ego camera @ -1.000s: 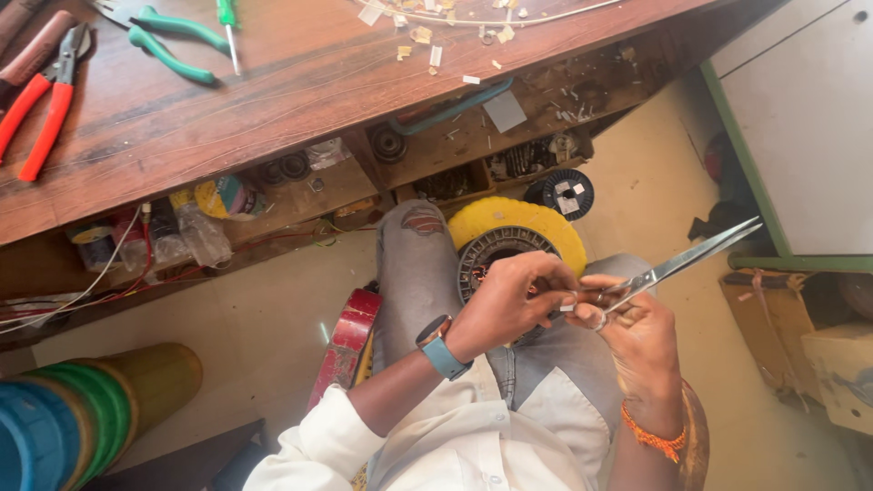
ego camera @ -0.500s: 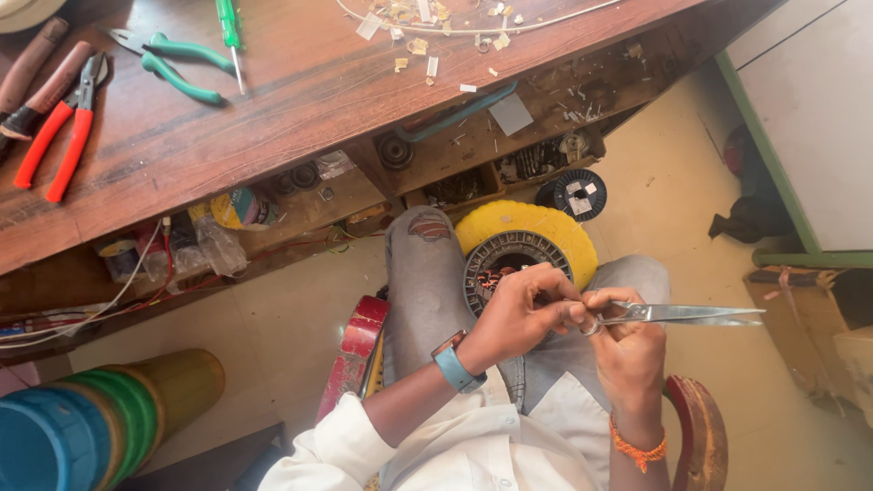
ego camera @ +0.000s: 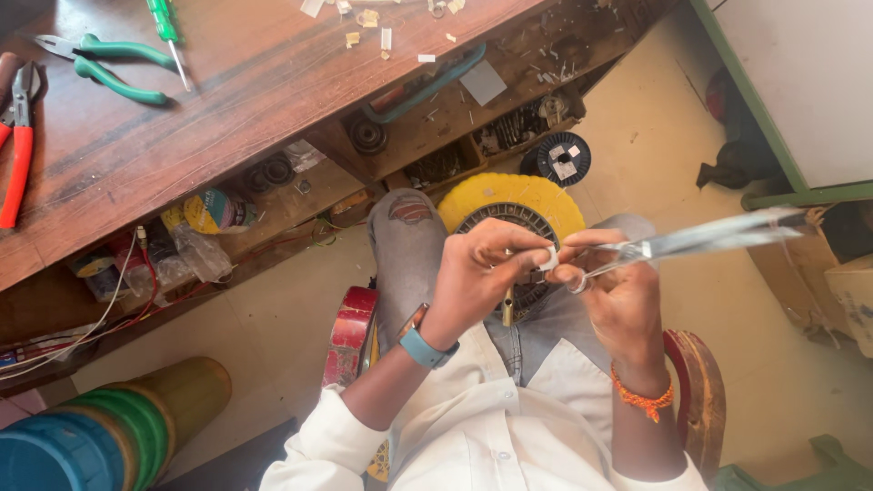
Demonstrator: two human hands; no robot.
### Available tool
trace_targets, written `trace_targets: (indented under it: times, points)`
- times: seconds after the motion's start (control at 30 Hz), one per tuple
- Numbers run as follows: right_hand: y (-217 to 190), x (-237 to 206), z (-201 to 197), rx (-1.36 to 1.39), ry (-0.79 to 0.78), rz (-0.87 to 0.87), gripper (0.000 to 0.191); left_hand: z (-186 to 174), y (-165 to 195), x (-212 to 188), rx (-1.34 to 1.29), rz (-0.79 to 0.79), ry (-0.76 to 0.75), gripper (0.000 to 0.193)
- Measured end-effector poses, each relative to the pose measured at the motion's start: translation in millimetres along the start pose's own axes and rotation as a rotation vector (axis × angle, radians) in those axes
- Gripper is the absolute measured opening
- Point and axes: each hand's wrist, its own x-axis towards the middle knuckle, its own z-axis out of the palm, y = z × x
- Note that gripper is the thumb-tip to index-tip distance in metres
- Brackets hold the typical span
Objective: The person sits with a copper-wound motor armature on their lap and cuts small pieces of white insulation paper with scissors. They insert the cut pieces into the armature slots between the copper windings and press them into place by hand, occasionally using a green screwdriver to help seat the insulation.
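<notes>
Both my hands meet in front of my chest, above my lap. My right hand point(ego camera: 618, 295) grips a pair of metal scissors point(ego camera: 700, 238) whose long blades point right and look blurred. My left hand point(ego camera: 482, 273) pinches a small white piece point(ego camera: 549, 260) right at the base of the blades, fingertips touching the right hand. A small brass-coloured part point(ego camera: 507, 309) hangs just below my left fingers. A blue watch sits on my left wrist, an orange thread band on the right. On my lap lies a yellow round reel point(ego camera: 514, 202) with a dark ribbed centre.
A wooden workbench point(ego camera: 236, 100) runs across the top with green-handled pliers point(ego camera: 109, 64), red-handled pliers point(ego camera: 18, 145), a green screwdriver point(ego camera: 168, 32) and small white scraps. Its lower shelf holds spools, wires and plastic bags. Stacked coloured buckets point(ego camera: 100, 436) stand lower left; a cardboard box point(ego camera: 841, 282) sits right.
The scissors' blades swung from pointing up-right to nearly level. My hands stayed together over my lap, and my head shifted so the bench slid a little in view.
</notes>
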Motion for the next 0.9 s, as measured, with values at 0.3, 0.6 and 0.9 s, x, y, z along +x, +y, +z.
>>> trace_targets:
  times: [0.3,0.6,0.9]
  points:
    - [25,-33,-22,0.083,-0.559,0.606,0.077,-16,-17,10,-0.226,-0.218,-0.007,0.017]
    - [18,-42,-21,0.018,-0.546,0.701,0.068,-18,-22,7,-0.228,-0.304,0.02,0.017]
    - [23,-48,-22,-0.004,-0.53,0.694,0.062,-22,-31,8,-0.209,-0.275,0.015,0.015]
